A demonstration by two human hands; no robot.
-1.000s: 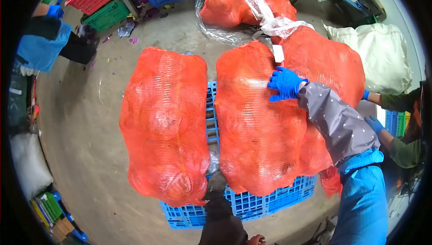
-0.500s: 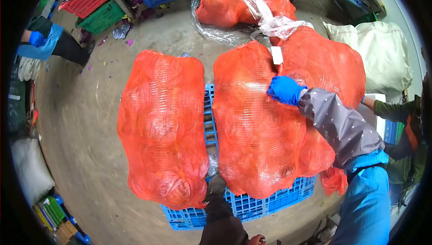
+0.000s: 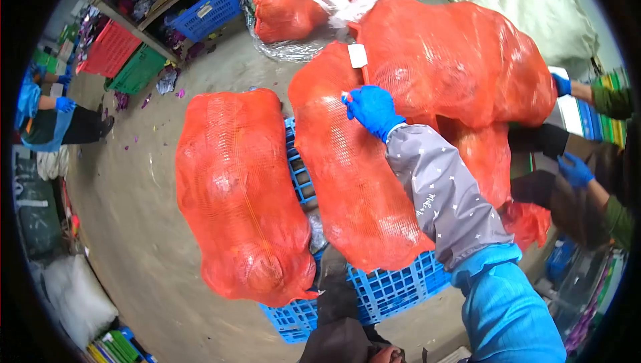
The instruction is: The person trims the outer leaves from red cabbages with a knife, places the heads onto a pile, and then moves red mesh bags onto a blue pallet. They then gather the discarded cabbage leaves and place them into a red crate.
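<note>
My right hand [image 3: 374, 111], in a blue glove, is closed at the upper part of the middle red mesh sack [image 3: 354, 169], its fingertips pinching at the netting near a white tag [image 3: 357, 56]. Another full red mesh sack [image 3: 234, 189] lies to the left. At the right, a bulky red mesh sack [image 3: 441, 63] rests across other sacks, and a co-worker's gloved hand [image 3: 561, 85] touches its far end. Beneath the sacks is a blue plastic pallet [image 3: 400, 289]. My left hand is out of view.
A plastic-wrapped red sack [image 3: 287, 9] lies at the back. Blue [image 3: 207, 13], red [image 3: 113, 49] and green crates [image 3: 137, 69] stand by shelving. One co-worker [image 3: 587, 163] is close at right; another person [image 3: 53, 109] is at far left. A white sack [image 3: 541, 16] sits behind.
The right-hand sack has shifted up and away, turning more sideways, with the co-worker now beside it. My right hand has moved up and left in view. The camera view has also shifted.
</note>
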